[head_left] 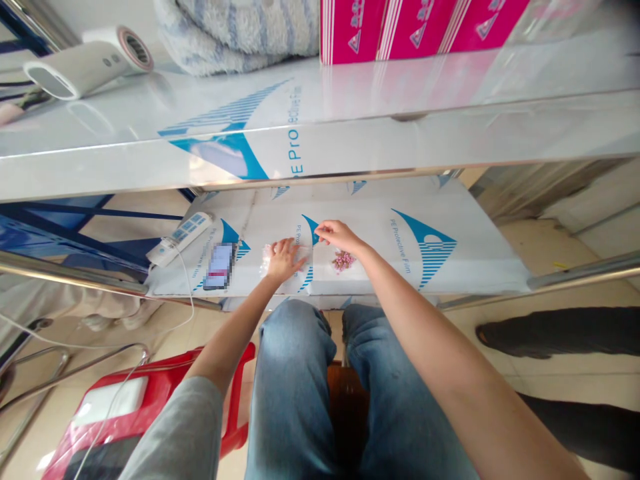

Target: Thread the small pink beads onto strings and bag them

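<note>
My left hand (284, 261) rests on a small transparent plastic bag (267, 260) and appears to hold it against the film-covered shelf board (400, 220). My right hand (340, 237) hangs just above the board, with thumb and forefinger pinched close together. Whether anything small sits between those fingers is hidden. Right below it lies a little heap of pink beads (343, 261) on a white sheet (325, 267), a short way from my left hand.
A phone with a blurred screen (220, 267) and a white power strip (180, 238) lie left of my hands. A steel shelf edge (320, 177) runs overhead, holding a hair dryer (85, 63) and pink boxes (415, 30). A red stool (150, 393) stands by my knees.
</note>
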Tool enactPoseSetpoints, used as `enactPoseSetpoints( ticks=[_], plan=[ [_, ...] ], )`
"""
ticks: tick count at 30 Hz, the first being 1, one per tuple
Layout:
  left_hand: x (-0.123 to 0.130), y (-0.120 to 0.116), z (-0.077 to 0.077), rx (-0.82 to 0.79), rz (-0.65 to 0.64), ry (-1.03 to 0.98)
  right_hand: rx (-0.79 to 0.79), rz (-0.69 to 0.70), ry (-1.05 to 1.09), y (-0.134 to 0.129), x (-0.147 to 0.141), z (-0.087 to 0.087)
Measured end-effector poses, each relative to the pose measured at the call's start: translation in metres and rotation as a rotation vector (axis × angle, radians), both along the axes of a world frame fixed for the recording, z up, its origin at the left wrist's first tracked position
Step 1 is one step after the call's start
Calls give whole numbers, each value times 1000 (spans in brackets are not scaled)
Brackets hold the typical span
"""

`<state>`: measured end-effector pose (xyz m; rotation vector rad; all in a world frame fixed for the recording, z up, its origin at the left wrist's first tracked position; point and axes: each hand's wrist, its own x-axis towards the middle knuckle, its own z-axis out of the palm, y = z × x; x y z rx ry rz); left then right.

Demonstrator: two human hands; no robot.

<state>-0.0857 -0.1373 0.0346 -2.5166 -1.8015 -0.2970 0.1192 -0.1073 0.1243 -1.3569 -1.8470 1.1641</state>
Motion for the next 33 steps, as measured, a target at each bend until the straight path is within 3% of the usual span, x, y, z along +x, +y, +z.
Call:
enactPoseSetpoints(
  ticks=[4,11,17,20,24,26,29,33],
  plan=[
    [1,-6,-10,-63,-150,63,-15,-2,1,-1,-1,2],
    [8,-11,-20,-60,-88,37,27,11,-17,0,-1,-1],
    [19,-16,-13,-76,-56,-81,59,26,-85,-1,-1,1],
    [25,-12,1,-133,10,-339,90,28,-151,1,0,-3],
    [34,3,34,-455,68,-928,135,-19,-159,6,7,-12],
    [40,11,52,-574,22,-1159,119,-44,-102,9,12,-14],
    [50,24,75,-600,-7,-1198,20,-10,27,10,22,-11],
    [66,44,91,-431,129,-946,-101,-9,132,6,34,0]
  ],
)
